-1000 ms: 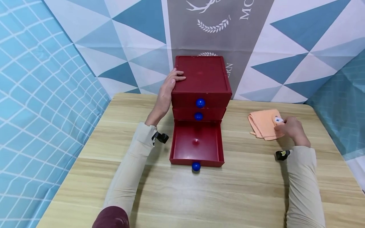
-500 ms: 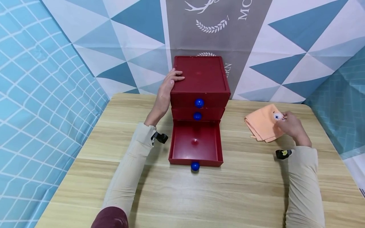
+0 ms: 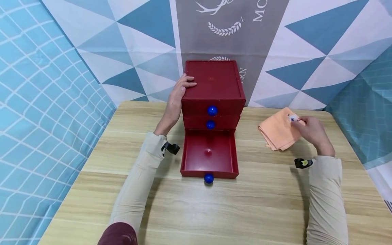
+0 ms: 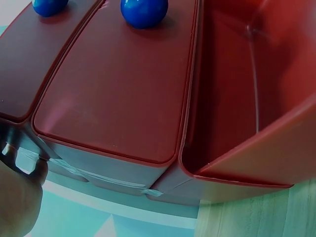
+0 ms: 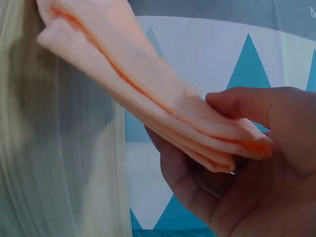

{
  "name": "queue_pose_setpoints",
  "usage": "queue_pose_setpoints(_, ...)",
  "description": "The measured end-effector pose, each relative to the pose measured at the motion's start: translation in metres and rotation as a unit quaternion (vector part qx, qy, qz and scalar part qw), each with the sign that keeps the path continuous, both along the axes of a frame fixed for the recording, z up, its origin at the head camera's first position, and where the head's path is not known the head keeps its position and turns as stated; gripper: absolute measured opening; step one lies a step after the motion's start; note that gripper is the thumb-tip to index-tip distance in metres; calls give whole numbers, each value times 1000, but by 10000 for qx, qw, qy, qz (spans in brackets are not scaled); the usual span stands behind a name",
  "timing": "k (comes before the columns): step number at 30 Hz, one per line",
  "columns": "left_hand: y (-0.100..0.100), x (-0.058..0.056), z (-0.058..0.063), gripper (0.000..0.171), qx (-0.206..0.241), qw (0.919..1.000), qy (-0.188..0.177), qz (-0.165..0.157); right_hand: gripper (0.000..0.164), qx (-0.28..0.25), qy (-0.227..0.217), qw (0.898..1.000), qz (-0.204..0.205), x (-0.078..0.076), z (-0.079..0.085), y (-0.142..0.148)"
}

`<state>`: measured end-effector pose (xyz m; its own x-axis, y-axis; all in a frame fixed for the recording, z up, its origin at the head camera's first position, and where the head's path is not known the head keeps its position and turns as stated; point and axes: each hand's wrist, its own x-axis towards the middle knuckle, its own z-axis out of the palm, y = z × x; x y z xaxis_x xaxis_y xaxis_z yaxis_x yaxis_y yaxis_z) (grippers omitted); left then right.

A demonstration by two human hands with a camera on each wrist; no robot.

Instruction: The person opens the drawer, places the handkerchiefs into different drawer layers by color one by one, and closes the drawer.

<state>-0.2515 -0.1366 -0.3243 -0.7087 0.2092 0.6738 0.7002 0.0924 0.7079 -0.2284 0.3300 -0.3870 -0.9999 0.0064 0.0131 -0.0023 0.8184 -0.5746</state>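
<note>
A dark red drawer unit (image 3: 214, 80) with blue knobs stands at the back of the table, its bottom drawer (image 3: 209, 153) pulled out and bare inside. My left hand (image 3: 176, 100) rests against the unit's left side, fingertips over the top edge; in the left wrist view, part of that hand (image 4: 19, 197) shows beside the unit. Over on the right, my right hand (image 3: 315, 133) pinches a folded peach towel (image 3: 277, 131) by its right side, near a white patch. The right wrist view shows the towel (image 5: 133, 84) between thumb and fingers, its layers stacked and lifted off the table.
The wooden table (image 3: 260, 204) runs up to a patterned backdrop (image 3: 147, 44) right behind the drawer unit. Blue tiled sheeting (image 3: 55, 112) borders the left side. The open drawer's front knob (image 3: 209, 178) juts toward the person.
The right hand has taken hold of the towel, raised it off the table and moved it slightly left and back. The left hand stays against the drawer unit.
</note>
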Motion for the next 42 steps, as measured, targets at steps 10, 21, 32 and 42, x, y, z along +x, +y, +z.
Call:
queue_pose_setpoints(10,-1,1,0,42,-126,9998,-109,57,53,47,396,9991,139,3,12,-16)
queue_pose_setpoints(21,-1,1,1,42,-117,9998,-90,116,46,50,865,9959,261,15,35,-36)
queue_pose_setpoints(32,0,1,1,41,-129,9999,-26,87,42,131,1387,9896,368,34,46,-54)
queue_pose_setpoints(42,-2,2,0,42,-148,9998,-9,95,37,148,1694,9841,506,52,59,-64)
